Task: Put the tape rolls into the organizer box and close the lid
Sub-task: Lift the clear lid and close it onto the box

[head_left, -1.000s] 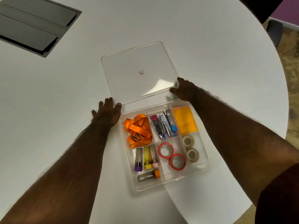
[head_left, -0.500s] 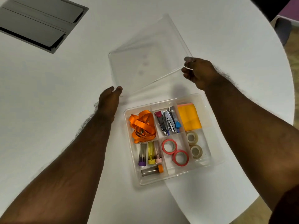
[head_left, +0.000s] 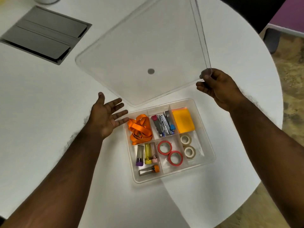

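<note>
The clear organizer box (head_left: pixel 209 140) sits open on the white table. Two red tape rolls (head_left: pixel 170 153) lie in its lower middle compartment and two whitish tape rolls (head_left: pixel 187 145) in the lower right one. The clear lid (head_left: pixel 148 51) is lifted and tilted above the table behind the box. My right hand (head_left: pixel 217 87) pinches the lid's near right corner. My left hand (head_left: pixel 107 117) is open, palm up, fingers spread, just left of the box and under the lid's near corner, not touching it.
In the box also lie an orange ribbon (head_left: pixel 139 129), nail clippers (head_left: pixel 162 123), orange sticky notes (head_left: pixel 183 120) and several small tubes (head_left: pixel 147 155). A grey panel (head_left: pixel 42 33) is set into the table at far left. The round table's edge curves at the right.
The lid has been raised off the table and swung up toward me in my right hand. My left hand has let go of it and turned palm up beside the box.
</note>
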{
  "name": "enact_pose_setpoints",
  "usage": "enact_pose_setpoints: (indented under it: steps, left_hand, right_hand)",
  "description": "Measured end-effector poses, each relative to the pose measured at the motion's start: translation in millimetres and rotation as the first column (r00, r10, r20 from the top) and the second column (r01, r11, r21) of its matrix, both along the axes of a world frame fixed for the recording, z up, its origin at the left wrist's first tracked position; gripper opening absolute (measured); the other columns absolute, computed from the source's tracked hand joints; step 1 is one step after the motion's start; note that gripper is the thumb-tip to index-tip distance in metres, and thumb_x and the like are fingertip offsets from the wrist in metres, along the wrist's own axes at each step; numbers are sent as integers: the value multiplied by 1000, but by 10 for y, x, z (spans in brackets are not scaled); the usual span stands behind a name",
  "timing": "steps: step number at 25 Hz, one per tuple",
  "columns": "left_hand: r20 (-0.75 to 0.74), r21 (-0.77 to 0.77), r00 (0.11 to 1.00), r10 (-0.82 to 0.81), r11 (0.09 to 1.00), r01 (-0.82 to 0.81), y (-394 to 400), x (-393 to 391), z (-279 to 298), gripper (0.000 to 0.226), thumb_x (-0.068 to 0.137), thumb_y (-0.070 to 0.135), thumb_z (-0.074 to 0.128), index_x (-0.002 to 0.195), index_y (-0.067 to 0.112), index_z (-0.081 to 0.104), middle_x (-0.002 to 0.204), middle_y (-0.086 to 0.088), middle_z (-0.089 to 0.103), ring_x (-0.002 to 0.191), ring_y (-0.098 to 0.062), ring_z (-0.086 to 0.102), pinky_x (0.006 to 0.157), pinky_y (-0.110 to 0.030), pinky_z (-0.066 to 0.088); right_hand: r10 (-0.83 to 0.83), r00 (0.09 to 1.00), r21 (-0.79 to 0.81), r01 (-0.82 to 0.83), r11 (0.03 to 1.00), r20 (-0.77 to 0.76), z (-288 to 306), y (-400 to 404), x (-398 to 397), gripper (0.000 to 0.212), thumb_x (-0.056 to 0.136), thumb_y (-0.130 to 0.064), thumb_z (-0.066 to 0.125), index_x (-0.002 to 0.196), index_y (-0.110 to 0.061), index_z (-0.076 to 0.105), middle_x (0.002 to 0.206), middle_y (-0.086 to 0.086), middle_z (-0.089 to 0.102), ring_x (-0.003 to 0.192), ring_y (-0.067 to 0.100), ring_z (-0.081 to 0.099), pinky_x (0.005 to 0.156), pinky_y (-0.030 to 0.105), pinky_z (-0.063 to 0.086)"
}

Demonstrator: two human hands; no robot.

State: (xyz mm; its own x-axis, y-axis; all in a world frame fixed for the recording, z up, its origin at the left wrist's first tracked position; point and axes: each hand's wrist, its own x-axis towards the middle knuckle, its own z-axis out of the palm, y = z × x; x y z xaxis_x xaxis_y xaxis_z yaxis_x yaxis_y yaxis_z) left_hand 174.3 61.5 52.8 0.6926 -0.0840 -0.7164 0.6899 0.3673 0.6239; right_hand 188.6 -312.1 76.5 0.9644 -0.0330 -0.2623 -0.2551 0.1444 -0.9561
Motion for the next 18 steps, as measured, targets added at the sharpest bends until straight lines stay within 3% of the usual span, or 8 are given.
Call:
enact_pose_setpoints:
  steps: [2, 5, 7, 9, 12, 15, 18]
  left_hand:
    - [-5, -112, 1000, 29, 993, -29, 19, -105, 20, 80, 92, 70, 25, 136, 10, 54, 133, -13, 59, 119, -40, 59, 89, -51, 53]
    - [21, -219, 999, 25, 975, -20, 121, -199, 124, 71, 86, 64, 45, 124, 7, 61, 118, -14, 71, 97, -33, 73, 68, -33, 61]
    - [40, -280, 999, -22, 959, 32, 240, -258, 189, 58, 75, 46, 67, 118, 8, 65, 106, -10, 74, 72, -18, 73, 56, -22, 58]
    - [56, -337, 995, -80, 937, 94, 313, -344, 215, 44, 76, 27, 70, 118, 13, 65, 93, -2, 76, 59, -8, 68, 51, -17, 55]
    - [99, -55, 987, -124, 990, 130, 252, -539, 159, 28, 96, 16, 48, 118, 22, 64, 89, 6, 74, 51, -6, 64, 44, -14, 50]
    - [79, 86, 982, -172, 983, 165, 130, -789, 50, 33, 99, 8, 44, 126, 20, 59, 85, 4, 75, 48, -14, 66, 42, -19, 52]
    - [5, 219, 976, -218, 953, 211, 37, -1064, -127, 39, 96, 3, 52, 131, 21, 57, 77, 2, 69, 57, -21, 70, 52, -29, 59]
  right_hand:
    - [30, 999, 65, -32, 997, 37, 22, -48, -116, 12, 83, -24, 63, 93, -17, 63, 90, -7, 70, 85, 11, 70, 82, 23, 57]
    - [46, 997, 99, -52, 994, 56, 77, -85, -218, 12, 94, -9, 52, 101, -10, 62, 96, -4, 75, 93, 15, 71, 85, 24, 57]
    - [49, 997, 108, -55, 993, 56, 134, -72, -270, 18, 95, -8, 51, 110, -7, 61, 101, 0, 74, 97, 18, 70, 84, 26, 57]
    - [-6, 999, 120, 2, 993, 32, 135, -68, -308, 22, 92, -12, 55, 112, -16, 64, 106, 0, 72, 90, 16, 71, 79, 25, 58]
    - [-74, 988, 161, 95, 982, -133, 73, -87, -360, 22, 99, -12, 47, 112, -19, 63, 109, 2, 69, 69, 10, 68, 64, 19, 56]
    - [-76, 949, 193, 141, 971, -307, -66, -105, -484, 18, 100, -20, 46, 105, -14, 63, 90, 0, 71, 71, 13, 66, 58, 19, 56]
    - [-174, 920, -142, 132, 981, -352, -261, -65, -637, 19, 92, -10, 62, 111, -11, 65, 87, 6, 67, 71, 16, 65, 54, 19, 58]
